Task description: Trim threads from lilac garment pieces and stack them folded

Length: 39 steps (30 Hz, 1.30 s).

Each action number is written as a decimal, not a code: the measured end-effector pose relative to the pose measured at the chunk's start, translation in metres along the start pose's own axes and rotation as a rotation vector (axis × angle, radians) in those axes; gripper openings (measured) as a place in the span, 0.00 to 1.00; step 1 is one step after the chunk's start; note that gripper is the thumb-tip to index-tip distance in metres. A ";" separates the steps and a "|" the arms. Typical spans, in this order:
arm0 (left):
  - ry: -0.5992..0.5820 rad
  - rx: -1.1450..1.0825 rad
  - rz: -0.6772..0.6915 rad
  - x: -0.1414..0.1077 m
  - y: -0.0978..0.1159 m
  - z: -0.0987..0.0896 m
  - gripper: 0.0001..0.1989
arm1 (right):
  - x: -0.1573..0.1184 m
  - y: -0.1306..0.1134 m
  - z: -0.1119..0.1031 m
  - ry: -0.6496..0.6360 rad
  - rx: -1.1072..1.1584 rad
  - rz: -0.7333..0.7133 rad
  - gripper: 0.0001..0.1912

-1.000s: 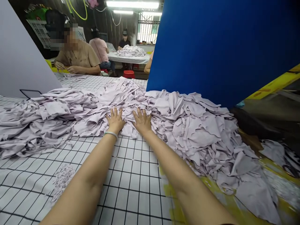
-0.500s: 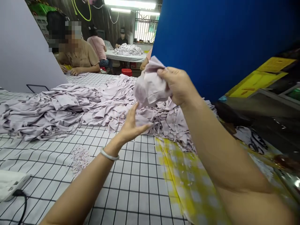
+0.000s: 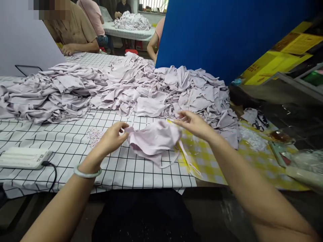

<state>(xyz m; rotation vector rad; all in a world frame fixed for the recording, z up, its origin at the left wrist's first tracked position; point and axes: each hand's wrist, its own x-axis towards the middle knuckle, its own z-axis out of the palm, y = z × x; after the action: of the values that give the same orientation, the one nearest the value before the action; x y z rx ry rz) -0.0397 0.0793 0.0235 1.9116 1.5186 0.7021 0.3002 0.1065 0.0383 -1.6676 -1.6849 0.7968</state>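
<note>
A pale lilac garment [image 3: 156, 137] with thin straps is spread just above or on the grid-patterned tablecloth [image 3: 151, 174]; its right edge is blurred by motion. Its left corner is pinched between thumb and fingers of my left hand [image 3: 112, 138], which has a pale bangle at the wrist. My right hand [image 3: 195, 125] hovers by the garment's upper right edge with fingers apart, holding nothing I can see. Behind both hands lies a big heap of similar lilac pieces [image 3: 196, 90]. A narrow pale strip [image 3: 188, 156] hangs or lies below the right hand.
Small fabric scraps [image 3: 94, 135] lie left of my left hand. A white power bank [image 3: 25, 158] with a black cable sits at the left. Yellow checked cloth [image 3: 217, 161] covers the right side, bearing scissors [image 3: 261, 121]. A blue panel [image 3: 214, 37] rises behind; co-workers sit across the table.
My right hand has brought the garment down from above the heap and let go of it. My left hand, open before, now grips its left corner. The view has tilted downward.
</note>
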 end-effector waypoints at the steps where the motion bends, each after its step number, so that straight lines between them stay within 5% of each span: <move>1: 0.085 0.091 -0.015 -0.008 -0.017 0.012 0.14 | -0.008 0.022 0.012 0.010 -0.025 -0.001 0.24; 5: 0.137 0.217 0.127 -0.040 -0.042 0.054 0.15 | -0.058 0.065 0.043 -0.039 -0.004 -0.015 0.19; 8: 0.026 0.354 0.205 -0.046 -0.036 0.073 0.15 | -0.086 0.061 0.064 -0.107 -0.289 -0.236 0.17; 12: 0.028 0.450 0.206 -0.028 -0.034 0.077 0.07 | -0.083 0.047 0.092 -0.144 -0.522 -0.517 0.08; 15: 0.190 0.389 0.204 -0.014 -0.033 0.058 0.07 | -0.072 0.025 0.092 0.021 -0.297 -0.574 0.08; 19: 0.408 0.324 0.114 -0.026 -0.005 0.002 0.07 | -0.088 -0.031 0.055 0.280 0.151 -0.504 0.05; 21: 0.393 0.183 0.056 -0.045 0.021 -0.032 0.08 | -0.104 -0.060 0.029 0.300 0.334 -0.417 0.04; 23: 0.231 -0.019 0.022 -0.065 0.046 -0.062 0.12 | -0.115 -0.082 0.007 0.302 0.483 -0.335 0.04; 26: 0.129 0.023 0.093 -0.078 0.067 -0.084 0.13 | -0.113 -0.087 -0.007 0.264 0.559 -0.225 0.04; 29: 0.155 0.206 0.127 -0.065 0.056 -0.065 0.14 | -0.098 -0.056 0.009 0.317 0.408 -0.196 0.04; 32: 0.231 0.317 0.064 -0.047 0.016 -0.017 0.18 | -0.092 -0.004 0.046 0.480 0.049 -0.333 0.05; 36: 0.119 0.358 -0.070 -0.040 -0.039 0.042 0.21 | -0.108 0.049 0.097 0.184 -0.361 -0.309 0.09; 39: 0.133 0.325 -0.117 -0.042 -0.053 0.055 0.21 | -0.114 0.057 0.117 0.167 -0.532 -0.188 0.20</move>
<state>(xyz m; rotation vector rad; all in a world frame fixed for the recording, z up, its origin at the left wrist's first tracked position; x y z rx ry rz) -0.0445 0.0407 -0.0544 2.0190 1.9086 0.5661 0.2434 -0.0053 -0.0810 -1.8117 -2.0061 0.1122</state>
